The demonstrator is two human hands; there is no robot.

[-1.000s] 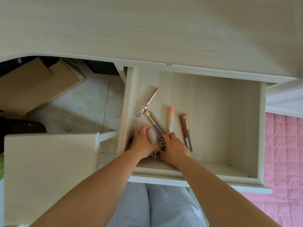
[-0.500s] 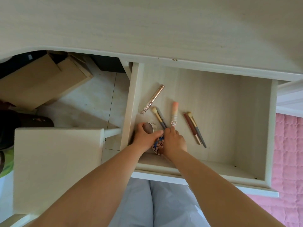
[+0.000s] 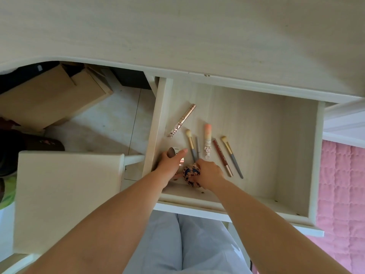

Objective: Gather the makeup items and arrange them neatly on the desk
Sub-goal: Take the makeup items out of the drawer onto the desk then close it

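Head view looks down into an open drawer (image 3: 256, 135) under a pale desk (image 3: 177, 26). Both hands reach into its near left corner. The left hand (image 3: 170, 162) wraps round a small round container (image 3: 173, 152), its forefinger stretched out straight. The right hand (image 3: 209, 173) grips a patterned blue-and-peach pouch-like item (image 3: 190, 173). Beyond the hands lie a rose-gold tube (image 3: 182, 120), a tan-tipped brush (image 3: 190, 143), a peach tube (image 3: 207, 141), a dark red stick (image 3: 222, 157) and a grey-handled brush (image 3: 232, 157), all on the drawer floor, near one another.
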